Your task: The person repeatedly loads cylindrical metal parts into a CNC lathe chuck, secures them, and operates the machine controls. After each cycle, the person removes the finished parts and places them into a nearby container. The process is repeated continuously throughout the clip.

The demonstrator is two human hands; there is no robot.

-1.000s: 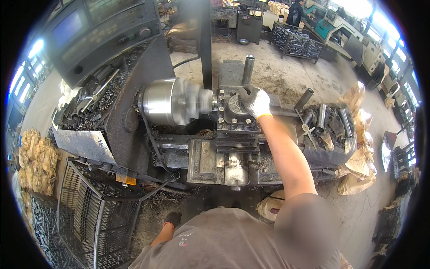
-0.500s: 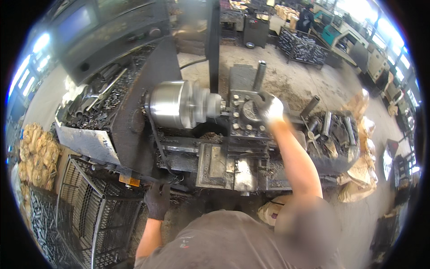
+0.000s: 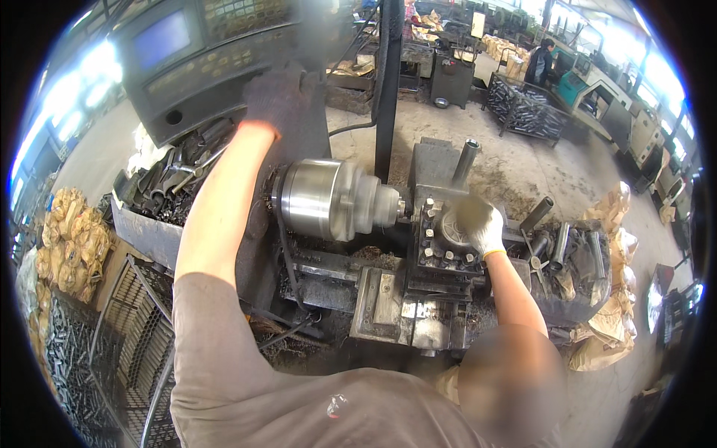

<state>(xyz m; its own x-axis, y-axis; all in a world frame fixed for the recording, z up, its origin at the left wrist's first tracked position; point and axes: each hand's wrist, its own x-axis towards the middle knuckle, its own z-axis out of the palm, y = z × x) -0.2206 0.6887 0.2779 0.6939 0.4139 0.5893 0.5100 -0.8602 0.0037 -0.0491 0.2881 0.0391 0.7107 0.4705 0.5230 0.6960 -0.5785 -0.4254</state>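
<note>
A lathe spans the middle, its steel chuck (image 3: 308,196) and the stepped part in front of it smeared as if spinning. Beside the chuck stands a square tool post (image 3: 441,257) with bolts and a round centre. My right hand (image 3: 485,225), in a pale glove darkened across its back, rests at the right of that round centre; its fingers are too blurred to read. My left hand (image 3: 280,97), dark-gloved and blurred, is raised at the far left, in front of the control panel (image 3: 168,67). Whether it touches anything is hidden.
Metal tubes (image 3: 560,246) and a wrench-like tool lie in a tray at the right, by brown sacks (image 3: 609,328). An upright tube (image 3: 464,163) stands behind the tool post. Scrap fills a bin (image 3: 153,228) at left, near a mesh crate (image 3: 134,328). Another person (image 3: 539,63) stands far back.
My left hand has risen from low beside the lathe's front to the control panel. My right hand stays at the tool post. The whole view has shifted slightly.
</note>
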